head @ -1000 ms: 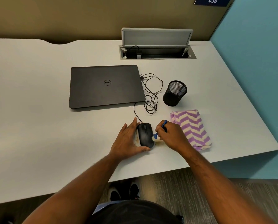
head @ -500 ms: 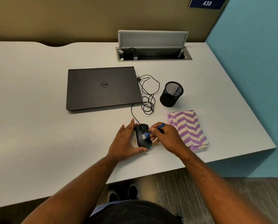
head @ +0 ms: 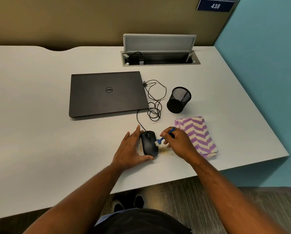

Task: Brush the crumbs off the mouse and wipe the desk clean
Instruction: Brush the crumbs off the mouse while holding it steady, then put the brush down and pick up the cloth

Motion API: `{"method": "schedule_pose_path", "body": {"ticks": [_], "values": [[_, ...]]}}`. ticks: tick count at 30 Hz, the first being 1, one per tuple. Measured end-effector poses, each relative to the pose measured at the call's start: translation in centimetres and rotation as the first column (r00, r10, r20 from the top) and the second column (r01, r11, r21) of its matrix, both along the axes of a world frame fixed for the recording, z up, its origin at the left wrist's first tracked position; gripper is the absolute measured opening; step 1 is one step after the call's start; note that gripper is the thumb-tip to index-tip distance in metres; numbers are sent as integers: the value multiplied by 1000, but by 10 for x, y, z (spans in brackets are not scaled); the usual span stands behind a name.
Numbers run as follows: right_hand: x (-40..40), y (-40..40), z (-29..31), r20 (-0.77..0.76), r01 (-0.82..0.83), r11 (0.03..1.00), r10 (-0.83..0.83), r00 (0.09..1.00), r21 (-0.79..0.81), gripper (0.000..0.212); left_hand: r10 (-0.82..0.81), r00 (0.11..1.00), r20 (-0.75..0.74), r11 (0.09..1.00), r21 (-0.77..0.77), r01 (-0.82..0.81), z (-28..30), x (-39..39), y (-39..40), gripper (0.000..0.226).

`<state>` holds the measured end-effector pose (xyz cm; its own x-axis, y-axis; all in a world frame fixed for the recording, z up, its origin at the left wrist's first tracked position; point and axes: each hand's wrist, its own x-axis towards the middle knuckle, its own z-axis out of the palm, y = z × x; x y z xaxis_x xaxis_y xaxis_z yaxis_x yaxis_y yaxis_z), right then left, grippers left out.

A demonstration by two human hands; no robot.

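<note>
A black wired mouse (head: 149, 142) lies near the front edge of the white desk (head: 40, 132). My left hand (head: 130, 150) cups its left side, thumb at its rear end. My right hand (head: 178, 142) pinches a small blue brush (head: 163, 137), whose white bristles touch the mouse's right flank. Tan crumbs (head: 166, 151) lie scattered on the desk just right of the mouse, and a few more show at its left. A folded purple-and-cream zigzag cloth (head: 198, 134) lies to the right of my right hand.
A shut dark laptop (head: 107, 93) lies behind the mouse, with the tangled mouse cable (head: 155, 102) at its right. A black mesh pen cup (head: 179, 99) stands behind the cloth. An open cable hatch (head: 160, 58) sits at the desk's back. The blue wall borders the right.
The brush head went from the mouse's right side up onto its top, then back down to its right flank. My left hand stayed on the mouse.
</note>
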<state>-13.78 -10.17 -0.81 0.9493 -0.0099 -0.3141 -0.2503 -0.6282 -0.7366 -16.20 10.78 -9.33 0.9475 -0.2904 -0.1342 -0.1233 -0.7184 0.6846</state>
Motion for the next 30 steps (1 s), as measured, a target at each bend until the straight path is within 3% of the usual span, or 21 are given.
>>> {"method": "schedule_pose_path", "body": {"ticks": [2,6,9,11,15,20,25,30], "values": [[0,1,-1,45,47,998,-48,998,41,11,2,1000,-4,1000,1,-2,1,0,0,121],[1,-7,1,132,170,984,-175,976,49,28,10,1000,-5,1000,-6,-10,6,-1,-1,128],[5,-17,-2,151,170,985,-166,975,-15,17,10,1000,-13,1000,2,-10,9,-2,-1,129],[10,-23,-4,176,183,982,-172,969,-49,22,16,1000,-14,1000,1,-16,9,-2,-1,130],[23,-35,2,393,247,947,-151,907,-207,32,6,1000,12,1000,8,-7,12,-2,-1,130],[40,-32,-9,492,147,907,74,867,-394,34,0,1000,4,1000,20,0,17,-4,-2,123],[52,-32,-31,537,90,769,353,766,-633,39,14,1000,-24,1000,13,-14,18,-4,-2,125],[60,-34,-46,387,-22,604,538,749,-797,43,5,1000,15,1000,8,-5,13,-3,-1,129]]}}
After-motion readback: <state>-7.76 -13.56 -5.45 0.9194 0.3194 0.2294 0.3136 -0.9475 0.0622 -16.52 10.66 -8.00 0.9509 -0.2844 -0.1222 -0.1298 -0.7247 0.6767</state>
